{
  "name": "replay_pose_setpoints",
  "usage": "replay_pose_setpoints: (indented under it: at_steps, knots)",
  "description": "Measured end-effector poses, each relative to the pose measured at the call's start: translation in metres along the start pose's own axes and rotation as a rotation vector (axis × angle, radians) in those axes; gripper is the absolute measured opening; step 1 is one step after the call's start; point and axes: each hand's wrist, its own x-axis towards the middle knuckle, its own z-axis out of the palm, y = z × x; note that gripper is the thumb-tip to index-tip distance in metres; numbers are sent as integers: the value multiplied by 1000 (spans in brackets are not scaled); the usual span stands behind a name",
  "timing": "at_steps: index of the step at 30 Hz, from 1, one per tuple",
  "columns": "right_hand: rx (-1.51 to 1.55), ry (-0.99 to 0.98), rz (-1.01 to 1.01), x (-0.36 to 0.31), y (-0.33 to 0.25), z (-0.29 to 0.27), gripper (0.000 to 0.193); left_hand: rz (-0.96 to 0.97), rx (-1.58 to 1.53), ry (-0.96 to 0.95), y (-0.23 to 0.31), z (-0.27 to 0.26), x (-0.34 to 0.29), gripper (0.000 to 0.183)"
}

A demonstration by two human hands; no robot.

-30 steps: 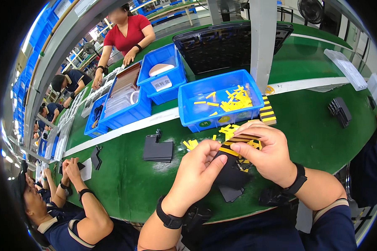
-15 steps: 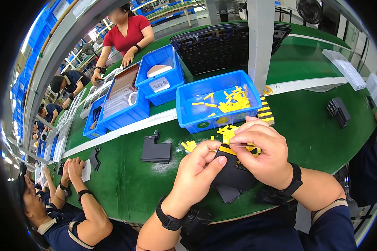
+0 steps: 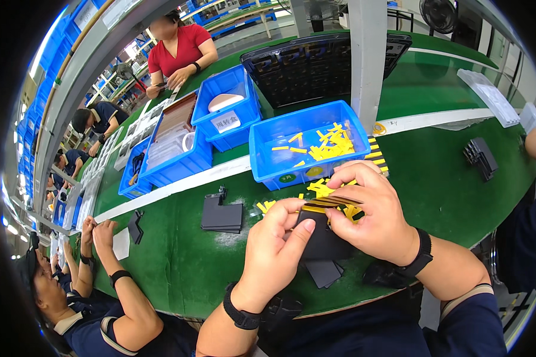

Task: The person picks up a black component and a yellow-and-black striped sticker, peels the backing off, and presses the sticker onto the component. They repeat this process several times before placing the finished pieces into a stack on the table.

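Note:
My left hand (image 3: 278,235) grips a flat black panel (image 3: 324,241) by its left side, thumb on its face. A yellow strip (image 3: 314,209) lies along the panel's top edge. Between the fingertips of my right hand (image 3: 372,214) is one end of a thin, dark striped strip (image 3: 332,202). It bows above the panel's top edge toward my left fingertips; whether it is stuck to the panel there is hidden. Loose yellow strips (image 3: 320,188) lie just beyond my hands. Under the panel more flat dark pieces (image 3: 324,273) rest on the green table (image 3: 178,262).
A blue bin (image 3: 268,160) with yellow strips stands ahead, beside a grey post (image 3: 365,65). Black L-shaped panels (image 3: 222,215) are stacked at left, more black parts (image 3: 481,159) at right. Blue bins (image 3: 181,157) stand farther left. Co-workers sit at left (image 3: 125,297) and across the table (image 3: 181,53).
My right hand has shifted slightly up and left. The dark strip in its fingers now shows broad and bowed. The black panel has tilted and moved a little left with my left hand.

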Motion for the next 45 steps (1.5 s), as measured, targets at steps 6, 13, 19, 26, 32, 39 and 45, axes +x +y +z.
replay_pose_setpoints:
  at_steps: [6, 13, 19, 26, 32, 39, 45]
  knots:
    - [-268, 51, -237, 0, -8, -4, 20, -66, -164, 15, -5, 2, 3, 25]
    - [-145, 196, -187, 13, -5, -15, 24, -86, -185, -62, -3, 1, 3, 22]
    - [-76, 33, -239, -2, -14, -4, 26, -39, -373, -1, -1, 1, 5, 26]
    - [-8, 21, -192, 1, -10, -4, 27, 233, 157, -15, 5, 3, 0, 30]
    - [-45, 183, -214, 3, -9, -6, 26, 70, -154, -24, 5, 3, 2, 27]
    - [107, 110, -35, 2, -2, -2, 21, 18, -394, -39, 1, 1, 3, 25]
    - [64, 114, -61, 3, -1, 0, 18, 28, -235, 5, 5, 6, 1, 27]
